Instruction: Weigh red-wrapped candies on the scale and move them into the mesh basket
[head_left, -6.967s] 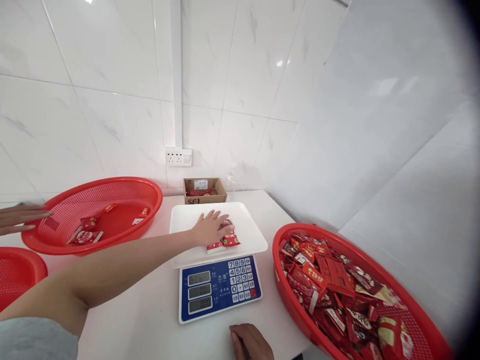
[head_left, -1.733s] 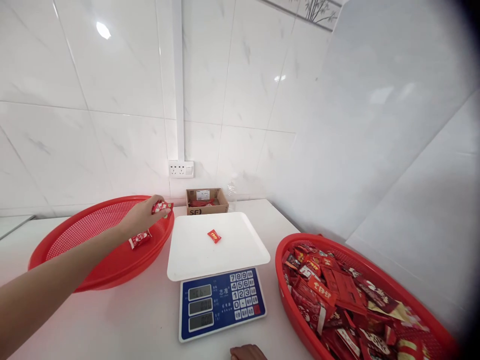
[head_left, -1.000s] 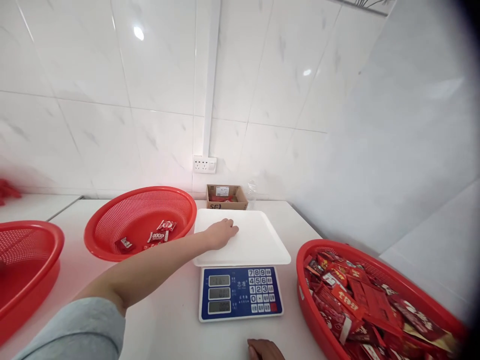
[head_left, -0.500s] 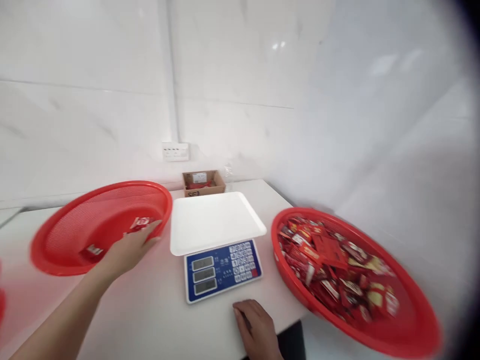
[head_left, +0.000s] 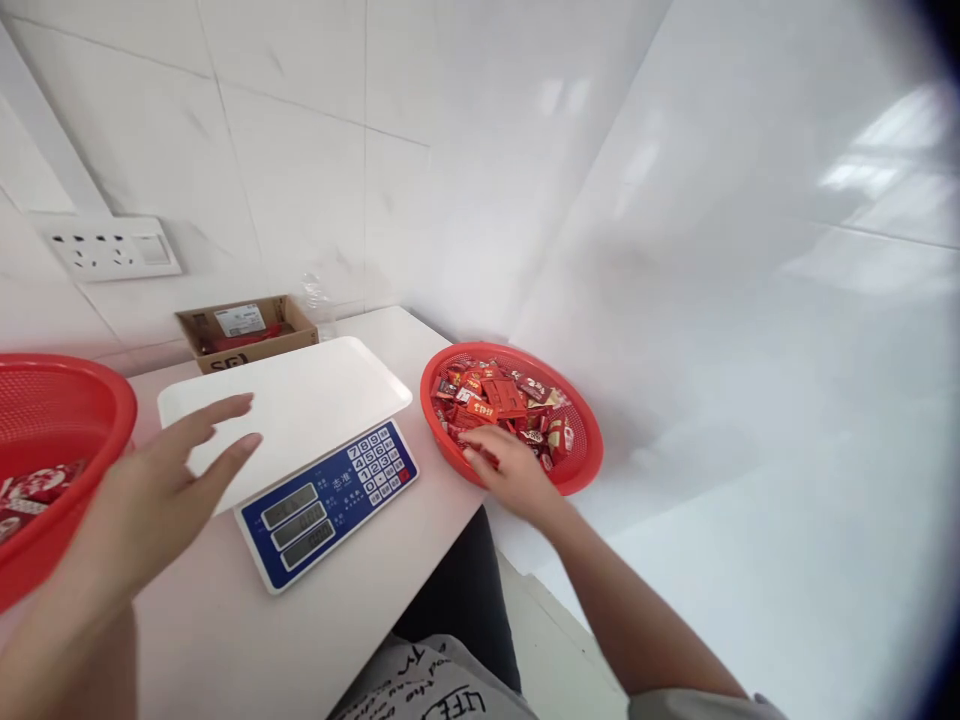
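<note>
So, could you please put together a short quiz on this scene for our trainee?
1. True or false: the left hand is open.
2. Which hand is nearest the basket heaped with red packets?
3. Relative to the white tray, seen from the wearer's side, the cardboard box stands: (a) on it, (b) behind it, (c) in front of it.

Key:
1. True.
2. The right hand.
3. (b) behind it.
</note>
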